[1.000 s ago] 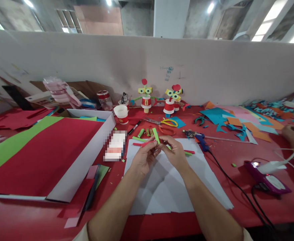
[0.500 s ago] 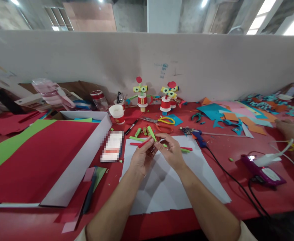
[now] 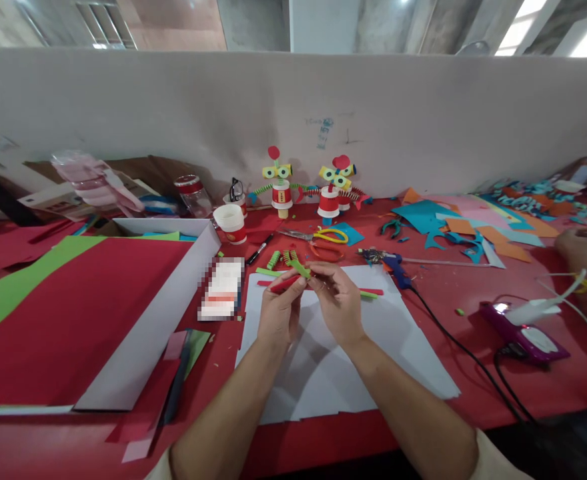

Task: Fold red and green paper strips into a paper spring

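Observation:
Over the white paper sheets, my left hand pinches a red paper strip and a green paper strip where they cross. My right hand is closed on the green strip from the other side, its fingertips nearly touching the left ones. More red and green strips lie on the sheets behind the fingers, with a red end showing at the right. Folded green paper springs rest just beyond the hands.
A white box with coloured paper and a phone lie left. Beyond are scissors, a cup and paper-cup figures. Right are a glue gun, a purple power strip and another person's hand.
The green strip between my fingers has tipped lower and to the left. The camera view has shifted slightly. Both hands keep their pinch.

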`<state>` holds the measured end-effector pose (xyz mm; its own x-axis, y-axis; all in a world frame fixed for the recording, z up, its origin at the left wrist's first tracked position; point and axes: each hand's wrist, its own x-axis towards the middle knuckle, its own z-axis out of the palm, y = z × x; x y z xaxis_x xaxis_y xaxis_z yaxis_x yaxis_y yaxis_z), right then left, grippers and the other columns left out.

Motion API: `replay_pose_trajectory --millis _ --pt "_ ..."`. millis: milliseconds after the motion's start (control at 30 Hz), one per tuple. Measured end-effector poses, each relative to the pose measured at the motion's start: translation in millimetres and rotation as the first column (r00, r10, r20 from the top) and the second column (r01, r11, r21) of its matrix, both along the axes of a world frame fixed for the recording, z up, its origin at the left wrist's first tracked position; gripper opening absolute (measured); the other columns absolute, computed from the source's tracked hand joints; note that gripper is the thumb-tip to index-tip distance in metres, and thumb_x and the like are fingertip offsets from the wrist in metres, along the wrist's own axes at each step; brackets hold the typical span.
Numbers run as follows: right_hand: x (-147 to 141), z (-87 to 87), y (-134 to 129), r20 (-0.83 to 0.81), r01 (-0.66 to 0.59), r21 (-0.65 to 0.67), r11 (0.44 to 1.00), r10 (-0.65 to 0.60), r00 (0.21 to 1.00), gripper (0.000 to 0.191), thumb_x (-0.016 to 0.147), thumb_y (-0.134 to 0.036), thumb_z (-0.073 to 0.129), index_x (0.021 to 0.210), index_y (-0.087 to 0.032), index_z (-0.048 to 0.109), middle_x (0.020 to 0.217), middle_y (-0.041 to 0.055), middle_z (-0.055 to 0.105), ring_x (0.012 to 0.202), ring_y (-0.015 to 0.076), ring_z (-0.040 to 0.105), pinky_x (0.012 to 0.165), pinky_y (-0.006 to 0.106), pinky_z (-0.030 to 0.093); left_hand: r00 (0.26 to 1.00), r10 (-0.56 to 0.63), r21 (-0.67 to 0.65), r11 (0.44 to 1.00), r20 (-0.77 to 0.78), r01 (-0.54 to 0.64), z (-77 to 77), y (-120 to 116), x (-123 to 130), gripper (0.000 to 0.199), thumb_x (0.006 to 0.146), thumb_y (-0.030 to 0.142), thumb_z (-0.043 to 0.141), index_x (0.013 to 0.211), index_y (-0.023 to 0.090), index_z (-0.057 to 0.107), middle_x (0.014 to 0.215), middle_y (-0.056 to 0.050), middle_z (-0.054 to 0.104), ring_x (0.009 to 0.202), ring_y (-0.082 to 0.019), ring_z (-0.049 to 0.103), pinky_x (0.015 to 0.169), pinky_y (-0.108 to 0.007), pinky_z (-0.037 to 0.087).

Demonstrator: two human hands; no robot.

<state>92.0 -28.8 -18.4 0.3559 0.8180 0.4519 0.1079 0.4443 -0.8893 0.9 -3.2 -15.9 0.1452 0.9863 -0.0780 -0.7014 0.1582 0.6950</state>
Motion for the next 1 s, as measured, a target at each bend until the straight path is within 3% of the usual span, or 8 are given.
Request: replay_pose_trajectory --millis 167,333,633,833,1000 --pt "-0.1 4.5 -2.8 0.081 -0.004 0.040 0.999 0.000 0.997 0.024 0.083 -0.024 0.062 0.106 -0.027 0.063 0.107 0.0047 0.065 0.100 0.0188 0.061 0.088 0.034 0.050 1.000 0.026 0.011 1.000 0.014 -0.026 0.7 -0.4 -2.4 0.021 0.056 0.011 0.078 0.072 0.020 0.069 0.078 0.002 0.070 0.074 -0.009 0.063 0.076 -0.021 0.047" --pt "2.9 6.9 -3.1 0.188 0.089 0.076 0.993 -0.102 0.977 0.022 0.083 -0.023 0.062 0.101 -0.030 0.069 0.107 0.0049 0.059 0.103 0.0198 0.057 0.087 0.034 0.049 0.999 0.041 0.021 0.999 0.013 -0.041 -3.4 0.3 0.1 0.021 0.057 0.012 0.078 0.073 0.021 0.069 0.079 0.001 0.071 0.077 -0.011 0.064 0.080 -0.024 0.047" --pt "3.4 4.7 -0.7 0.205 0.043 0.039 0.998 -0.050 0.977 0.013 0.086 -0.023 0.055 0.095 -0.024 0.064 0.095 0.0039 0.062 0.090 0.0178 0.058 0.078 0.031 0.048 0.988 0.097 0.150 0.986 -0.120 -0.079 -3.5 3.0 -0.7 0.024 0.054 0.015 0.080 0.077 0.021 0.073 0.077 0.000 0.070 0.074 -0.011 0.063 0.076 -0.026 0.048" --pt "-1.6 -0.4 -0.5 0.059 0.043 -0.029 0.999 -0.041 0.997 0.008 0.084 -0.025 0.057 0.088 -0.022 0.063 0.088 0.0027 0.062 0.082 0.0165 0.058 0.075 0.030 0.047 0.924 0.282 0.297 0.933 -0.259 -0.202 -13.1 2.9 0.6 0.016 0.059 0.016 0.077 0.073 0.022 0.075 0.079 -0.001 0.071 0.079 -0.016 0.064 0.076 -0.032 0.050" --pt "-4.9 -9.4 3.5 -0.139 -0.040 -0.137 0.990 0.021 0.990 0.012 0.079 -0.028 0.061 0.088 -0.021 0.065 0.084 0.0021 0.065 0.078 0.0160 0.059 0.074 0.030 0.047 0.907 0.312 0.166 0.947 -0.283 -0.274 -11.5 1.1 2.5 0.017 0.054 0.016 0.079 0.071 0.019 0.074 0.072 -0.002 0.071 0.073 -0.016 0.064 0.074 -0.032 0.050"
